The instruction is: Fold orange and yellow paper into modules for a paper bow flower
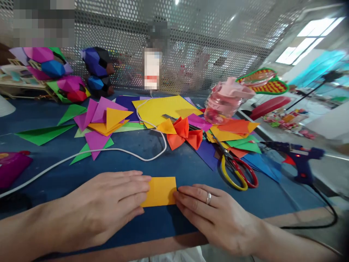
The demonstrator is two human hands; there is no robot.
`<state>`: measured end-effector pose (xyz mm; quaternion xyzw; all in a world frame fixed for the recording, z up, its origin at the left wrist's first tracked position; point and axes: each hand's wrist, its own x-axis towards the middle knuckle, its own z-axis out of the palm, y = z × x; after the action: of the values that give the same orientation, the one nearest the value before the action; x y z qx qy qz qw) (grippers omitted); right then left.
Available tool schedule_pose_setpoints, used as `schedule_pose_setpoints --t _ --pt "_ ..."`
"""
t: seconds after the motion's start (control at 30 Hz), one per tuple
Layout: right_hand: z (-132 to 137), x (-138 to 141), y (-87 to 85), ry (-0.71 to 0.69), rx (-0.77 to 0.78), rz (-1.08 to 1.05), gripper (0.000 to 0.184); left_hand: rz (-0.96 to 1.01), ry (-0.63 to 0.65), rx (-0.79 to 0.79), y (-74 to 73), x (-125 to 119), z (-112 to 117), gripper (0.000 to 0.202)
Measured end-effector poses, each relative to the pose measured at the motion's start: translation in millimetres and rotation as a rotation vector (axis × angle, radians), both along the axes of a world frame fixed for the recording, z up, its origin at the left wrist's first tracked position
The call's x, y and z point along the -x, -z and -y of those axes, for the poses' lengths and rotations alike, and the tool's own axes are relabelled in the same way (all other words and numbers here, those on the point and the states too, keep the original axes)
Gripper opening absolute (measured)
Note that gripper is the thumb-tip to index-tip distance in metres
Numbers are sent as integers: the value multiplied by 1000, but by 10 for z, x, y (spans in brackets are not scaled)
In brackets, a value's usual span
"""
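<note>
A small folded orange paper (161, 191) lies flat on the blue table (180, 163) near its front edge. My left hand (106, 207) rests palm down with its fingers stretched flat over the paper's left edge. From the right, my right hand (215, 214), a ring on one finger, lies flat too, its fingertips pressing the paper's right edge. Neither hand grips anything.
Scissors (237, 169) with red and yellow handles lie right of the paper. A blue glue gun (300, 160) stands at the right edge. Folded coloured papers (109, 123), an orange paper bow (184, 134), a white cable (114, 151), a pink bottle (226, 100) and paper models (54, 72) fill the back.
</note>
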<state>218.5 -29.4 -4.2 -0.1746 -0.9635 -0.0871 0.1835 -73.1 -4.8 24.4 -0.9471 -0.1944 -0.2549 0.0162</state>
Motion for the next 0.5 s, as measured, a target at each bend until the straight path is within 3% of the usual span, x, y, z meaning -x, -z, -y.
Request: schedule_pose_setpoints --t 0.1,0.17,0.27,0.33,0.4,0.5 --pt "-1 -45 -36 84 -42 32 33 -160 85 83 76 7 -141 36" --pt "-16 -125 -67 216 -64 -18 32 -205 65 108 166 43 -205 38" --pt "-70 -342 -133 505 -138 -110 28 -160 -19 82 266 62 -218 34" --pt "-121 -526 -166 791 -174 -94 29 -92 -81 36 279 25 -182 32" --pt "-175 -707 -164 1048 -125 27 38 -41 -135 -23 257 -38 -137 31" --pt "-245 -917 -96 1108 93 82 41 -22 -181 -105 205 -113 -91 37"
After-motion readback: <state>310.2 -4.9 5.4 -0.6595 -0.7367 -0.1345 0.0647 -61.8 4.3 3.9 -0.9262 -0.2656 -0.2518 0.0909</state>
